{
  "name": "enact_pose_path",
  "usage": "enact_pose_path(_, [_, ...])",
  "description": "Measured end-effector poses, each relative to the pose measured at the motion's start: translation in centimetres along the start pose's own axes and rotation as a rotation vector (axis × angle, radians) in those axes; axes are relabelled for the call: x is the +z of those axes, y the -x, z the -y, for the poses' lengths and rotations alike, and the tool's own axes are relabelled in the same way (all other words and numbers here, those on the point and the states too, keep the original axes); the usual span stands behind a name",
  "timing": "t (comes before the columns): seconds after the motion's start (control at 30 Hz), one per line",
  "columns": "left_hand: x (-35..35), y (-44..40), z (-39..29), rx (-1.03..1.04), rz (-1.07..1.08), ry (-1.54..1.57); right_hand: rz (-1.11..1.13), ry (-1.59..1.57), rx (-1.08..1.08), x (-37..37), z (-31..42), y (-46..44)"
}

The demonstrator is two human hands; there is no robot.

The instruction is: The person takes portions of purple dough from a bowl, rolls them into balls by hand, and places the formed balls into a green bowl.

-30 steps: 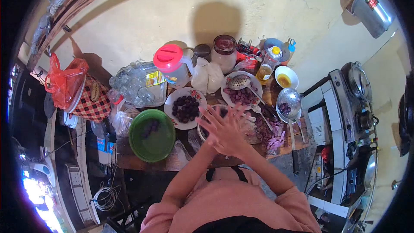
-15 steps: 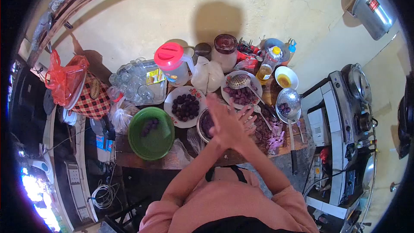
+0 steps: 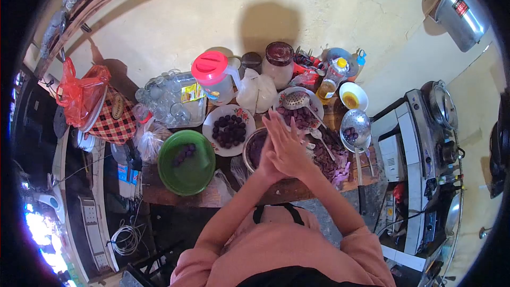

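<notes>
While both hands lie palm to palm, the left hand (image 3: 267, 169) and right hand (image 3: 291, 157) open with fingers extended, light, even pressure should keep anything between them round; whether something is there, I cannot tell. Dark purple balls (image 3: 229, 131) sit on a floral plate (image 3: 226, 152) near the center, beside a bowl of purple mash (image 3: 256, 148) partly under the hands. The wooden desk (image 3: 159, 191) is crowded, against a cream wall (image 3: 345, 5); a stove (image 3: 422, 122) stands at right.
</notes>
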State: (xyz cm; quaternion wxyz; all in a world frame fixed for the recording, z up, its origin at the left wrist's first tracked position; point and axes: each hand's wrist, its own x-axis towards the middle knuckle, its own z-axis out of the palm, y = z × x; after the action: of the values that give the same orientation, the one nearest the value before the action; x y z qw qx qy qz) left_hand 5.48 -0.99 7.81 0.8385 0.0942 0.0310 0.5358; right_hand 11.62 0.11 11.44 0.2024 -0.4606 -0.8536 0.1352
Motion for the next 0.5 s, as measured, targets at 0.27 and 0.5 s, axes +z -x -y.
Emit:
enact_pose_path(0.27, [4.4, -0.9, -0.2, 0.125, 0.335, 0.032, -0.087, -0.015, -0.219, -1.8, 0.4, 1.0])
enact_pose_path(0.5, [-0.6, 0.1, -2.4, 0.044, -0.054, -0.097, 0.028, 0.048, -0.272, -2.7, 0.4, 1.6])
